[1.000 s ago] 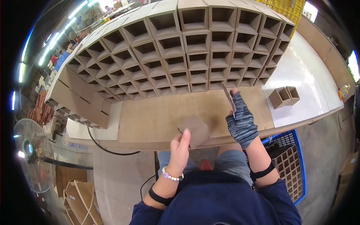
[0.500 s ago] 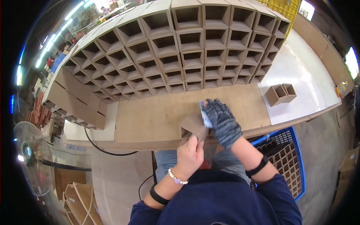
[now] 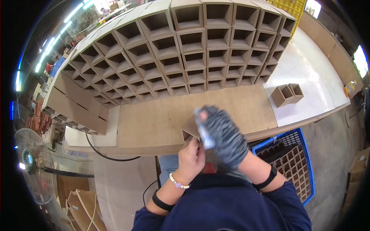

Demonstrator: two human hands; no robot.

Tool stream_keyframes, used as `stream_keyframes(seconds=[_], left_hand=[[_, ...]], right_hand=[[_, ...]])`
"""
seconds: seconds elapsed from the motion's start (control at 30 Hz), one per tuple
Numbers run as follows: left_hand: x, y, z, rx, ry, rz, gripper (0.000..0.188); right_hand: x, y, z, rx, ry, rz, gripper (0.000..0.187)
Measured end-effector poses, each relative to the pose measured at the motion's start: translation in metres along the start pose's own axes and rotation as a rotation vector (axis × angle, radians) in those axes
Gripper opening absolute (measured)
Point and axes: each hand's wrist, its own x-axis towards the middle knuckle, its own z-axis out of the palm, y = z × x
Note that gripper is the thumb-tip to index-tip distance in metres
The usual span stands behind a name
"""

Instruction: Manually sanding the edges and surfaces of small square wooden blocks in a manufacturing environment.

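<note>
A brown, open-ended square box is at the front edge of the worktable, held by my bare left hand, whose fingers are closed on its near end. My right hand, in a grey-black knitted glove, presses a crumpled pale blue-white cloth-like piece against the box's right side. The glove is smeared by motion and covers much of the box. Behind the hands rises a stacked wall of similar square boxes, open ends facing me.
Two joined boxes stand on the white board at right. Below the table edge is a blue crate of such boxes. More boxes are stacked at left, near a black cable and a fan. A yellow crate stands behind.
My right hand has slid nearer to me with the cloth-like piece, along the box. My left hand and the box have shifted slightly left.
</note>
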Motion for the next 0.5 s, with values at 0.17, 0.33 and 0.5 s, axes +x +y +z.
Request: stream_keyframes(seconds=[0.17, 0.33, 0.5], left_hand=[[0.004, 0.003, -0.002, -0.068, -0.045, -0.051, 0.011], [0.006, 0.011, -0.009, -0.455, -0.04, -0.384, 0.01], [0.016, 0.004, -0.029, -0.983, 0.13, -0.807, 0.023]], right_hand=[[0.02, 0.003, 0.009, -0.249, -0.285, 0.111, 0.028], [-0.003, 0.075, -0.007, -0.408, -0.085, 0.257, 0.06], [-0.003, 0.049, -0.021, 0.02, 0.053, 0.419, 0.073]])
